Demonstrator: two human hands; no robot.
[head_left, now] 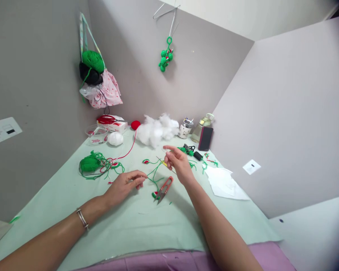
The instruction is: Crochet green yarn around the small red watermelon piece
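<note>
My left hand (131, 180) is closed low over the table, its thumb and fingertips pinched at the end of a strand of green yarn (154, 170). That strand runs up toward my right hand (175, 162), whose fingers are pinched at its other end; a thin pale loop shows by the index fingertip. Small red, white and green crocheted watermelon slices hang on the yarn, one (145, 161) behind and another (155, 195) in front. Against the front slice lie orange-handled thread snips (164, 190), blades toward me. Something yellow (164, 163) is partly hidden below my right hand.
A green yarn ball (90, 163) with tangled ends lies left. Along the back stand a white yarn ball (115, 139), red yarn (135, 125), fluffy stuffing (158, 130), a pen cup (185, 128) and a phone (205, 138). White paper (226, 182) lies right.
</note>
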